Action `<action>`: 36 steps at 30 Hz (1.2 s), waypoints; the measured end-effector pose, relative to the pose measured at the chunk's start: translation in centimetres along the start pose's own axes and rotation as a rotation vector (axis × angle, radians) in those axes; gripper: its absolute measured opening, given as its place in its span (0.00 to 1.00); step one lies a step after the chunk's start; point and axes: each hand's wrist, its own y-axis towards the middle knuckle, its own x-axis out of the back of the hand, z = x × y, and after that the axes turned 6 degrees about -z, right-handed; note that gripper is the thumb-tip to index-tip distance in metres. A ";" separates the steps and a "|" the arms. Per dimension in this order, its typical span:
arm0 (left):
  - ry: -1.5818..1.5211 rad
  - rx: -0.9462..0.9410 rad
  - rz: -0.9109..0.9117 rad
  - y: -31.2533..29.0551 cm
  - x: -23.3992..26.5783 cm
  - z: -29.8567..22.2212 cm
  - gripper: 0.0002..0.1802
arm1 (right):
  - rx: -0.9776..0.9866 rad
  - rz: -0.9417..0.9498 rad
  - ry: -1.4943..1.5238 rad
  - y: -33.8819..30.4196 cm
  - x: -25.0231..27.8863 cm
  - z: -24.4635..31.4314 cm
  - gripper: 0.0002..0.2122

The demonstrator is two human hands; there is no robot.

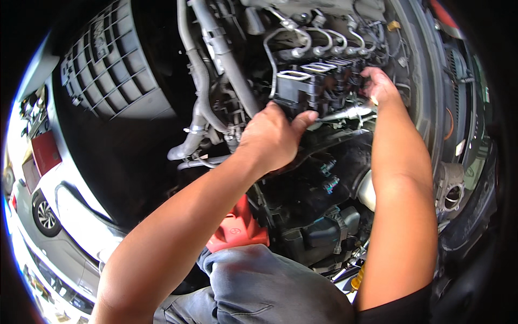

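Note:
A black intake manifold [294, 89] with a row of pale-edged rectangular ports faces up in the engine bay, just in front of the metal fuel lines. My left hand [272, 132] grips its left end, with the thumb along the near side and the fingers partly hidden beyond it. At the opposite end, my right hand [379, 86] closes on the manifold with curled fingers. Some of those fingertips are hidden behind the part. Several curved metal fuel lines [307, 40] arch over the far side of the manifold.
Grey pipes [199, 75] run down left of the manifold. A ribbed grey panel [110, 59] stands at the far left. A red cover [237, 227] sits near my leg. Black hoses and housings [326, 229] fill the near bay; the car's body edge [426, 70] borders the right.

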 end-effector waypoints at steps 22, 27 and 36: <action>-0.078 -0.089 0.007 -0.1 -0.5 0.5 0.47 | -0.060 -0.175 0.119 2.9 -0.6 0.9 0.15; -0.024 -0.019 0.038 0.1 -0.2 0.9 0.48 | 0.009 -0.158 -0.008 1.4 -0.9 0.9 0.17; -0.034 -0.014 -0.033 -0.3 0.0 0.8 0.45 | -0.168 0.071 -0.098 -0.3 -0.1 1.6 0.27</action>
